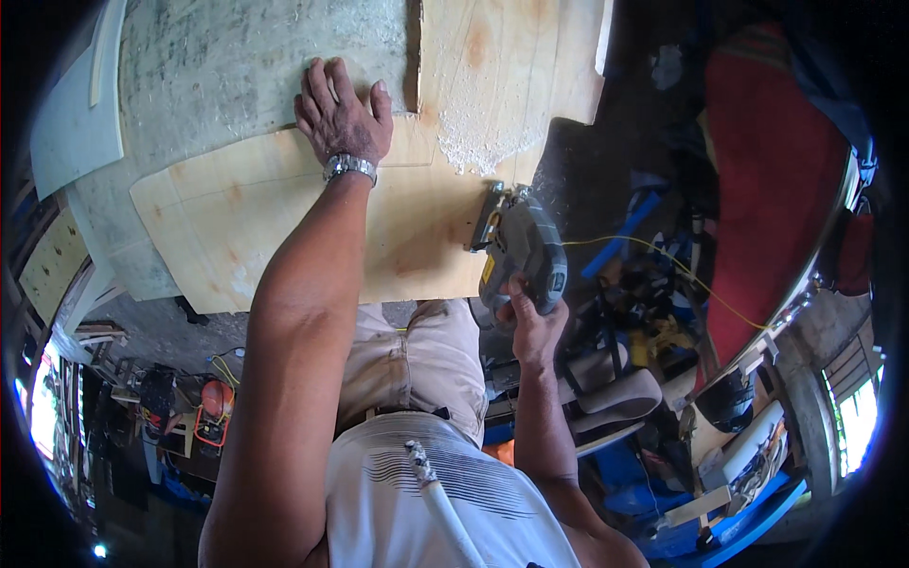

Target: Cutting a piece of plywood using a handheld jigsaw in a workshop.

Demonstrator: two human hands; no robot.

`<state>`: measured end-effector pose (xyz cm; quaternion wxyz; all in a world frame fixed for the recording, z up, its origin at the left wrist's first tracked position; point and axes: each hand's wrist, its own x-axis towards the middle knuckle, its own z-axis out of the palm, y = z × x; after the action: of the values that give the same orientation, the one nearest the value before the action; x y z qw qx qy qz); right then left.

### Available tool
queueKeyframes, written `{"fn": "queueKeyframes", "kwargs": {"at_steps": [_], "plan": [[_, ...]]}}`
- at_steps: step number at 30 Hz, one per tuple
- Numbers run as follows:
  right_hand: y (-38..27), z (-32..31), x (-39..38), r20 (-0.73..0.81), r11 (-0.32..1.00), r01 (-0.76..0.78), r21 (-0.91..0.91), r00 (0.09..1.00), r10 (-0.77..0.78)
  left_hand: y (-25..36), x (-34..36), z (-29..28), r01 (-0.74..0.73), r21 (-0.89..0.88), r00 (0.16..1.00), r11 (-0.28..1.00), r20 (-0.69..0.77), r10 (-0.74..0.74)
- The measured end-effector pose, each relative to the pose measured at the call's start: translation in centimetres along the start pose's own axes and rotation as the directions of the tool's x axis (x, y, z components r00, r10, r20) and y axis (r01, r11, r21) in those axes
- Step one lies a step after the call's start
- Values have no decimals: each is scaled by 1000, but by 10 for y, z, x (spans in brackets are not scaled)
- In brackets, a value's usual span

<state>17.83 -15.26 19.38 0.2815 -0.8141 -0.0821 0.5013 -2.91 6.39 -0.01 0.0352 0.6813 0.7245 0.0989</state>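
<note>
My left hand (345, 121) lies flat with fingers spread, pressing at the far edge of a pale plywood sheet (284, 213) and the grey worn tabletop beyond it. A metal-band watch (350, 168) is on that wrist. My right hand (536, 327) is wrapped round the handle of a grey jigsaw (532, 248). The jigsaw stands at the right edge of the plywood, its metal shoe turned toward the sheet. Whether its blade is in the wood cannot be made out. White sawdust (481, 147) lies on the plywood just beyond the tool. Thin pencil lines cross the sheet.
A yellow cord (663, 254) runs right from near the jigsaw. Beyond it stands a long red panel (772, 170). Tools and scraps clutter the floor at right, near a cushioned seat (615, 398). A white sheet (76, 133) lies at far left. A lit cigarette (445, 511) shows below.
</note>
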Motion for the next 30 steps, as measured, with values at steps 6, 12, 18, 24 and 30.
{"fn": "queueKeyframes", "kwargs": {"at_steps": [6, 12, 18, 24, 30], "plan": [[-3, 6, 1, -89, 999, -45, 0, 995, 45, -1, -2, 2, 0, 3, 1000, 1000, -4, 0], [4, -1, -8, -36, 997, -79, -23, 996, 79, -5, -3, 8, -29, -2, 999, 1000, -36, 29], [53, -25, -38, 4, 992, -112, -55, 994, 113, -5, -4, 13, -32, 4, 996, 999, -85, 32], [84, -36, -48, 35, 988, -155, -24, 987, 156, -8, -2, 17, -31, -15, 992, 999, -121, 29], [80, -30, -41, 19, 996, -92, 2, 996, 92, -12, -4, 20, -50, 12, 991, 999, -124, 51]]}}
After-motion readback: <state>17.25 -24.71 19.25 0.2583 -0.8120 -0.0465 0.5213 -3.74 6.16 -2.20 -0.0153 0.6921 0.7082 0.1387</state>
